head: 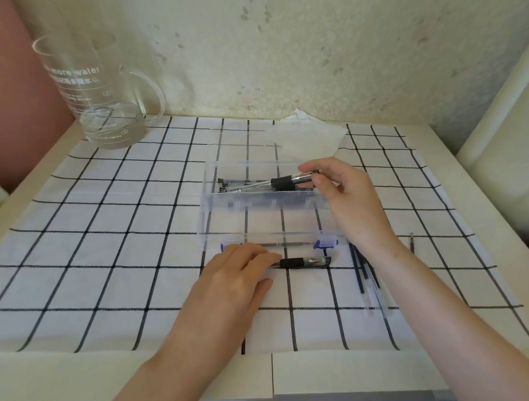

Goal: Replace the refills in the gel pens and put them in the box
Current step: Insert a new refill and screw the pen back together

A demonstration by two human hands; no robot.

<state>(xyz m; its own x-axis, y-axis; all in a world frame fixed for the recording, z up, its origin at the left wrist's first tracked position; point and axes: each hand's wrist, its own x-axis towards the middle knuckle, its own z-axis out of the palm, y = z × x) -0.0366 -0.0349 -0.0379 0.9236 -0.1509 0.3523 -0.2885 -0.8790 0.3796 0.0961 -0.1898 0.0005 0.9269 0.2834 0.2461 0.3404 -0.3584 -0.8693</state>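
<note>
The right hand [336, 191] pinches a pen [282, 182], clear-barrelled with a black grip, by its tip end over the clear, open box [257, 201] that holds more pens. The left hand [231, 276] rests nearly flat fingers on a second pen [300, 262] lying on the cloth [101, 246] just before the box. Loose refills [364, 274] lie to the right.

Cream table [112, 373], checked cloth [116, 245] spread across its top

Stained cream wall [355, 48], checked tablecloth [101, 246]
</note>
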